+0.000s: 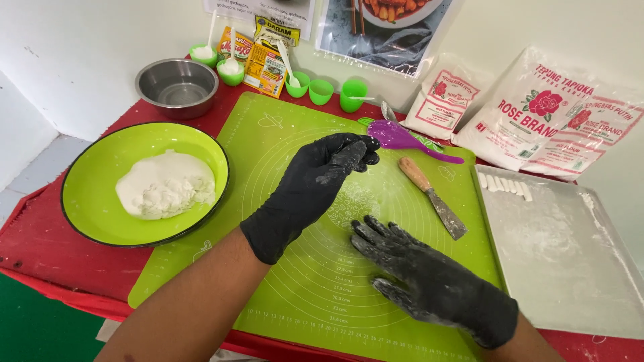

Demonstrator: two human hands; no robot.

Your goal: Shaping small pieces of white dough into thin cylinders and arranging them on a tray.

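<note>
Here, in the head view, both hands wear black gloves dusted with white flour and work over a green silicone mat (282, 154) spread on the red worktop (40, 248). The left hand (315, 184), at the centre of the frame, is raised above the mat with its fingertips pressed together; whether it pinches flour cannot be told. Beneath it a faint dusting of flour (352, 201) lies on the mat. The right hand (419, 278), lower right of centre, rests palm down on the mat with its fingers spread.

At the left sits a green bowl (94, 201) holding a heap of white flour (166, 184). Above it, upper left, stands a steel bowl (177, 86). Right of the raised hand lie a purple spatula (402, 139) and a wooden-handled scraper (433, 198). At the right edge a floured metal tray (590, 281) carries small white dough pieces (504, 184), with flour bags (537, 114) behind it.
</note>
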